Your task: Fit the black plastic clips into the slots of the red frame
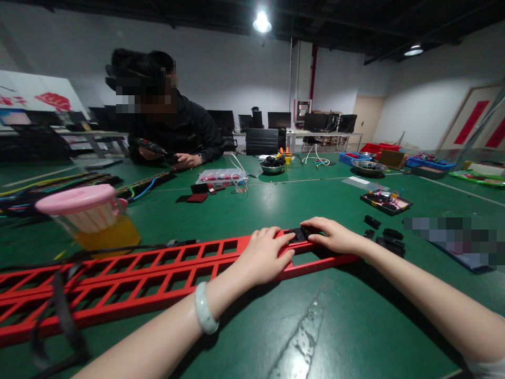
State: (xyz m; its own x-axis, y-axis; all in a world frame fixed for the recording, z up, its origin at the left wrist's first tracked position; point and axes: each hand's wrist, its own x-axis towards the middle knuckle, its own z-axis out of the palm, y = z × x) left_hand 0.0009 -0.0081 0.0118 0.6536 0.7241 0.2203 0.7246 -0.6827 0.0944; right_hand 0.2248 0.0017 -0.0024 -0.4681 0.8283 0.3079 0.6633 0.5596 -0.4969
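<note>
A long red slotted frame with two rows of rectangular openings lies flat on the table, running left out of view. My left hand, with a pale green bangle on its wrist, rests across the frame with fingers spread. Its index fingertip touches a small black block set at the frame's right part. My right hand curls its thumb and fingers around a black piece at that block's right side; the fingers partly hide it. A black strap hangs over the frame's left part.
Several loose black blocks lie right of my right hand. A pink-lidded jar stands behind the frame at left. Across the green table, a person in dark clothes leans over a tool. A parts tray sits farther right.
</note>
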